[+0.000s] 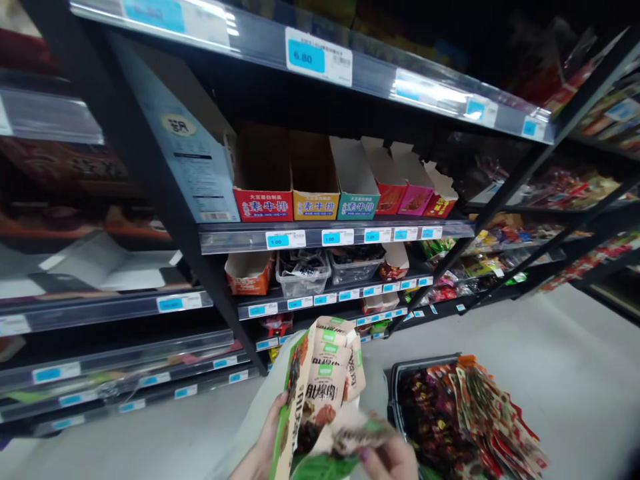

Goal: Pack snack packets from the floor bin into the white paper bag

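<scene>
In front of the black metal shelving unit (pixel 320 235) with blue price tags along its edges, a person is holding up a fanned stack of tan and green printed snack packets (pixel 320 387), below the shelf level and just left of a black basket (pixel 400 393) heaped with red and orange foil snack bags (pixel 470 420). The left hand (pixel 265 440) is curling around the stack's left edge, fingers closed on the green-bordered side, while the right hand (pixel 387 457) is pinching the blurred lower corner of the front packet between thumb and fingers. The packets look light, thin and flexible, with glossy film that is likely slippery, so the stack could slide apart; gripping across the sealed edges, where the film is stiffer, seems the safest hold. On the shelving unit's middle shelf, open cardboard display boxes in red, yellow and green (pixel 313 180) are standing in a row, and clear plastic tubs (pixel 325 270) are sitting one level lower.
</scene>
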A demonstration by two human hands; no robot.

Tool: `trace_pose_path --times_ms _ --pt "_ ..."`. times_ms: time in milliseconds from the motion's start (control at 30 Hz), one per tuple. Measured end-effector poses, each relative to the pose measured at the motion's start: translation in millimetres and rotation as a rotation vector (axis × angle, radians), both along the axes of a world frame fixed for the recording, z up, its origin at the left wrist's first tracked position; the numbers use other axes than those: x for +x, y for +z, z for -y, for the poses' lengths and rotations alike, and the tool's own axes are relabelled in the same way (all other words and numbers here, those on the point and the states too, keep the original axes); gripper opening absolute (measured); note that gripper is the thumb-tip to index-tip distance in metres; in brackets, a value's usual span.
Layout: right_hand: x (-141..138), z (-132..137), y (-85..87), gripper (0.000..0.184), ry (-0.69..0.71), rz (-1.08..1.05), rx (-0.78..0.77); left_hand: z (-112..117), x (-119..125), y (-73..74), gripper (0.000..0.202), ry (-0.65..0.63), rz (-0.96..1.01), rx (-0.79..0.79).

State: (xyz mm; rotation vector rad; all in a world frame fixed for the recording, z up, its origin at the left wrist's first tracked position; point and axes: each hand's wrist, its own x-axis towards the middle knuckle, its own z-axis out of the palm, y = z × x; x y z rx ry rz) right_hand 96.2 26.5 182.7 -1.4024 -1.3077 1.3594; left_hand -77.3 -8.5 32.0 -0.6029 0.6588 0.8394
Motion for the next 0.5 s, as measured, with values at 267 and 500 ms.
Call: trace_pose_path --times_ms 267,500 --pt "12 -19 27.8 0.025 -0.342 -0.826 -0.392 3 2 -5.3 0.068 -0.103 0.143 -0.025" --pt "33 -15 22.4 0.026 -0.055 -1.189 -0.073 6 2 -12.7 0.085 -0.064 -0.085 -0.1"
